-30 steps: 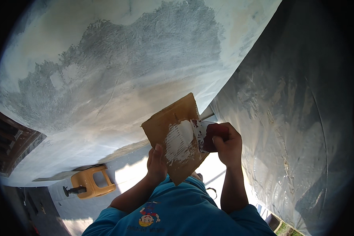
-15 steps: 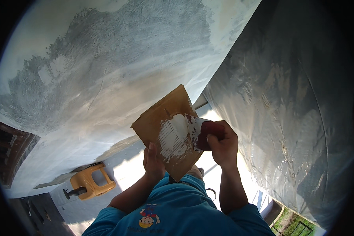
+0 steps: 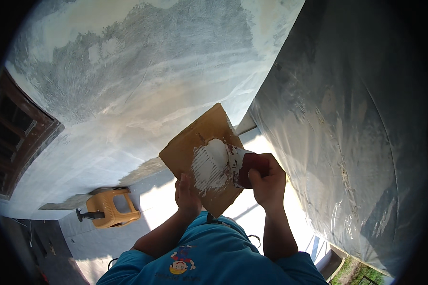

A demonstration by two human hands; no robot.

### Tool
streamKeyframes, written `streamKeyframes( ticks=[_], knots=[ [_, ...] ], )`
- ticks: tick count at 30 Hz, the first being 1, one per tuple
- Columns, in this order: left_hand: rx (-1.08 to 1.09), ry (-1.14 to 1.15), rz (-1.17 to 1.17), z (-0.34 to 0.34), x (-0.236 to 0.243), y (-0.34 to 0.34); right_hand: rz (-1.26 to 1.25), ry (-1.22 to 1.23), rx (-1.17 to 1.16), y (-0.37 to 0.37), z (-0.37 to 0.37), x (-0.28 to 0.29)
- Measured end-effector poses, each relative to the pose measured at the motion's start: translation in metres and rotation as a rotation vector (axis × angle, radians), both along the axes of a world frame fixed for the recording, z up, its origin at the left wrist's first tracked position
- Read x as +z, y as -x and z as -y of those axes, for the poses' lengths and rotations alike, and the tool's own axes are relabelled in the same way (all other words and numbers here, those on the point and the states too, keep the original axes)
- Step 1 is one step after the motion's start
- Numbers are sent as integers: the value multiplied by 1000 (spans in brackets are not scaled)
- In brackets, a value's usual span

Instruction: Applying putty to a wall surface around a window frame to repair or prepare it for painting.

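Patchy gray wall (image 3: 142, 76) spreads ahead, plastic sheeting (image 3: 337, 118) to its right. One brown, rough-edged board (image 3: 214, 122) before the blue shirt (image 3: 218, 251) carries one ridged patch of white putty (image 3: 209, 166). Fingers of the left hand (image 3: 189, 200) grip the board's left edge; those of the right hand (image 3: 271, 186) clasp one red-handled putty knife (image 3: 250, 167), its smeared blade at the putty's right side. One yellow plastic stool (image 3: 108, 210) is lower left.

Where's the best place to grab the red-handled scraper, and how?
Probably by its dark red handle, from the right: the handle points right, past the brown board, and the right hand grips it there; the white-smeared blade points left.
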State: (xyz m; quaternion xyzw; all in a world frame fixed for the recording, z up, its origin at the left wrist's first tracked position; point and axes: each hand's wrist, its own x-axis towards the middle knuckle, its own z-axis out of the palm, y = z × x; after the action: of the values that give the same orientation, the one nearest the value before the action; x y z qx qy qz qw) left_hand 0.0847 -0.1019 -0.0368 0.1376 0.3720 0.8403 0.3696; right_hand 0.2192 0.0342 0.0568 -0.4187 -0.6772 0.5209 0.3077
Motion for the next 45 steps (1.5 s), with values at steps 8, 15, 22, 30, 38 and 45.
streamKeyframes(
  ticks=[8,15,22,30,38,45],
  knots=[
    [104,-56,129,61,-14,-41,-219,81,45,-36,54,-25],
    [123,34,136,136,1,-45,109,-477,367,-21,139,-23],
    [115,69,126,225,9,-27,94,-415,447,23,212,-22],
    [233,87,136,372,9,43,-27,-190,674,103,349,-17],
    [558,619,-544,509,-69,109,-76,-394,737,198,471,-9],
    [593,543,-287,572,-82,173,-106,-211,855,268,532,-14]
  ],
)
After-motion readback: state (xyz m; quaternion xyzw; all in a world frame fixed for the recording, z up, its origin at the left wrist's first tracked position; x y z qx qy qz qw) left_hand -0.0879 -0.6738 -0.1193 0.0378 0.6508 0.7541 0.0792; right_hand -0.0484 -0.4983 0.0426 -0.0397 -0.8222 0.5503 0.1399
